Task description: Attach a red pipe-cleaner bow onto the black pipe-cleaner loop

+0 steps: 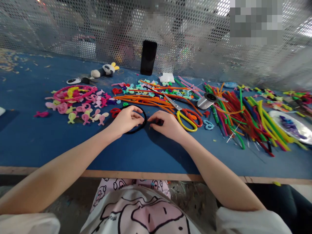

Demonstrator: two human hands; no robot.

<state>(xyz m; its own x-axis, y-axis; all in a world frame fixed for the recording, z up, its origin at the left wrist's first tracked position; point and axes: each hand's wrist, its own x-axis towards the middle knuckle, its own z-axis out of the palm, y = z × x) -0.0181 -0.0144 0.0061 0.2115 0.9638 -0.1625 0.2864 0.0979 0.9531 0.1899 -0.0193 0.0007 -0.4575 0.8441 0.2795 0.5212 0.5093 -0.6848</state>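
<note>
A black fuzzy ring [145, 118], like a bent pipe cleaner, lies around the fingers of my left hand [128, 119]. Thumb and fingertips of that hand pinch its right side. Just to the right, my right hand [167, 124] has its fingers curled inward close to the ring. Whatever those fingers hold, if anything, is hidden in the dark gap of the hand. Scissors [186, 121] with a yellow and a red handle lie beside my right hand. Small red twisted pieces [115, 112] sit behind my left wrist.
Pink and yellow twisted shapes [85, 109] spread at left, with a pink hoop [57, 94]. Orange pipe cleaners [148, 99], a wire spool [206, 101] and a colourful stem pile [234, 107] lie at right. A phone [148, 58] leans on the perforated metal screen [117, 39].
</note>
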